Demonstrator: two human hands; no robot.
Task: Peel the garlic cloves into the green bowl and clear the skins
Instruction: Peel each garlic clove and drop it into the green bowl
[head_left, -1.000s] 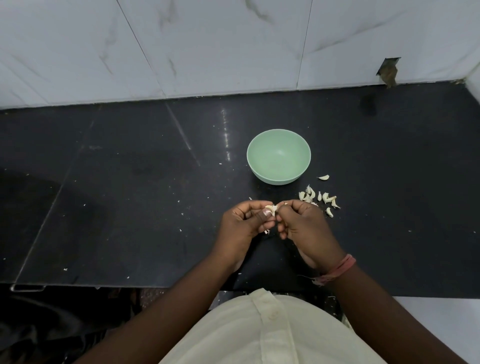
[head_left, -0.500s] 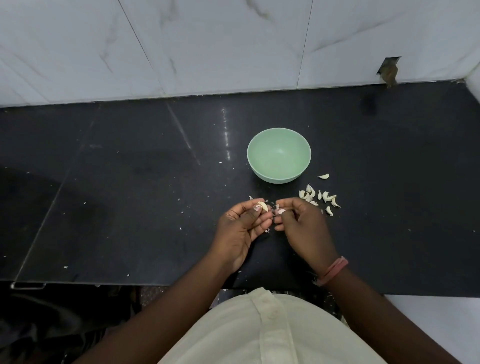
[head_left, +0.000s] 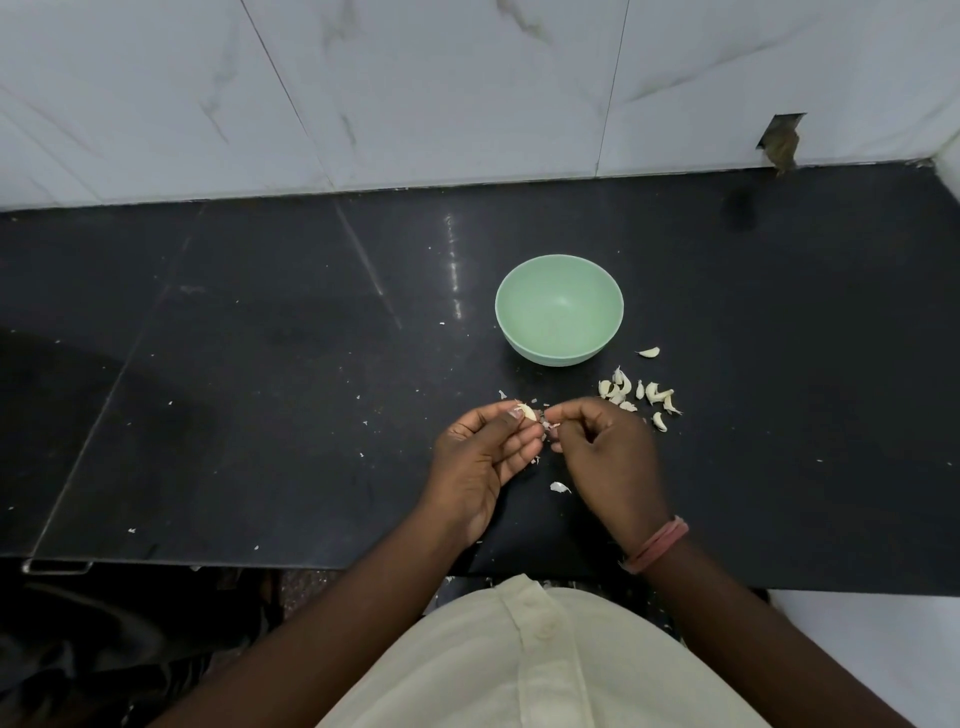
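The left hand (head_left: 483, 457) pinches a small pale garlic clove (head_left: 528, 412) at its fingertips, while the right hand (head_left: 605, 449) pinches a papery scrap of skin (head_left: 550, 425) just beside it. Both hover above the black stone bench (head_left: 260, 389), near the empty round green bowl (head_left: 559, 312). The clove looks light, firm and probably slick once bare, so gripping its ends seems best; the skin is likely flimsy and tears easily.

No readable text, label, brand, number or sign shows on anything in view.

Left hand (head_left: 480, 457) pinching, right hand (head_left: 605, 452) curled
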